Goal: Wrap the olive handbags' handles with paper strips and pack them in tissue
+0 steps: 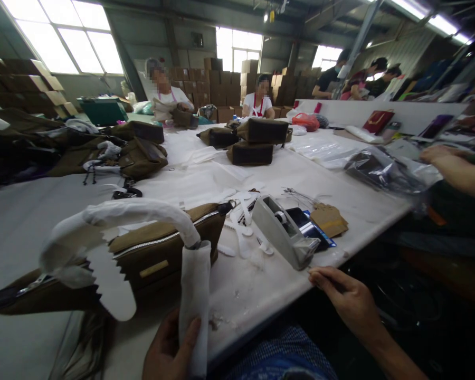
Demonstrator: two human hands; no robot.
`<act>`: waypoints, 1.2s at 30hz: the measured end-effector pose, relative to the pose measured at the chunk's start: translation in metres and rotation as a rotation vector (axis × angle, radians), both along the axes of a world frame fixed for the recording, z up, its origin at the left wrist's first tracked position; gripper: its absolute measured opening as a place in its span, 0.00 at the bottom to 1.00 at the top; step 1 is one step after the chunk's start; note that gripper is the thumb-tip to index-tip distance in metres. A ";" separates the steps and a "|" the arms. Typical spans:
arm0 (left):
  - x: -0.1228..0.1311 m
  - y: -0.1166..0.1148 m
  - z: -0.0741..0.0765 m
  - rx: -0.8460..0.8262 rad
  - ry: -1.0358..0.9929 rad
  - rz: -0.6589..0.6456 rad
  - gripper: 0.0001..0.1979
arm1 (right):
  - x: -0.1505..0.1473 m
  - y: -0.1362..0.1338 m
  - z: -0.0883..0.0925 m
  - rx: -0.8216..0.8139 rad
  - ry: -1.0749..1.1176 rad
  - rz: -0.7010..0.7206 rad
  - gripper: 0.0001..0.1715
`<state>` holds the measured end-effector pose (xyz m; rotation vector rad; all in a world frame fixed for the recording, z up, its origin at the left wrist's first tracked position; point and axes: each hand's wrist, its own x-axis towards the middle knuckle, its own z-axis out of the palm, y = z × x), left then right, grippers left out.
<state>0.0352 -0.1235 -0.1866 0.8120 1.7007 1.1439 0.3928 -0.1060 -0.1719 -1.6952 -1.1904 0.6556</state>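
Observation:
An olive-brown bag with a zipper lies on the white table in front of me. Its handle is wrapped in white foam paper. My left hand pinches the lower end of a white foam sheet that hangs down from the handle's right end. My right hand sits at the table's near edge, just below a grey tape dispenser, with fingers curled and fingertips pinched together. What they hold, if anything, is too small to make out.
Brown paper tags and white scraps lie by the dispenser. More olive bags are stacked mid-table and piled at the left. A co-worker's arm reaches in at the right over plastic bags. Other people sit beyond, before cardboard boxes.

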 end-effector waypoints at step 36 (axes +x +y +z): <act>0.017 -0.016 0.026 0.206 -0.651 -0.091 0.27 | -0.185 0.058 0.002 -0.438 0.413 0.904 0.21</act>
